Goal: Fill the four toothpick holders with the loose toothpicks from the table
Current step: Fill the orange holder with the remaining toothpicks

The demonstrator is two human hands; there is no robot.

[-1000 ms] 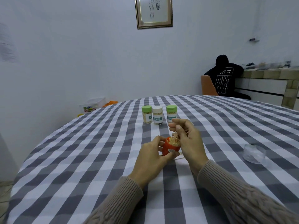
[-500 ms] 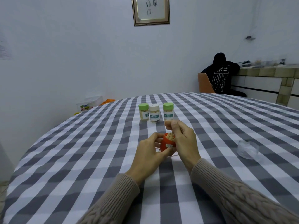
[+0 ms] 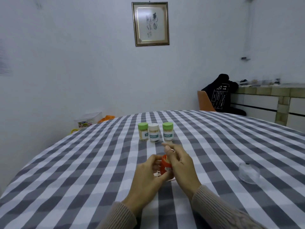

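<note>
Hands worked near-centre of checked bench (image 3: 66,171): left hand (image 3: 146,177) gripped orange plastic toothpick holder (image 3: 165,166), right hand (image 3: 180,164) pinched thin wooden toothpicks (image 3: 168,160) into its mouth. Step: filling 4th holder. Next: prob. gather leftover picks w/ care.

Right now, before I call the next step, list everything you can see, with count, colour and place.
Capped holders: three, two green lids and one cream, in a row at mid-table.
Orange holder: one, gripped between both hands, toothpicks sticking out.
Loose toothpicks: a few, pale, on the cloth under the hands.
Clear lid: one, transparent, far right.
Tablecloth: grey-white check.
Framed picture: one, on the wall.
Seated person: one, dark clothing, back right.
Left hand: holds the holder.
Right hand: pinches toothpicks at its mouth.
</note>
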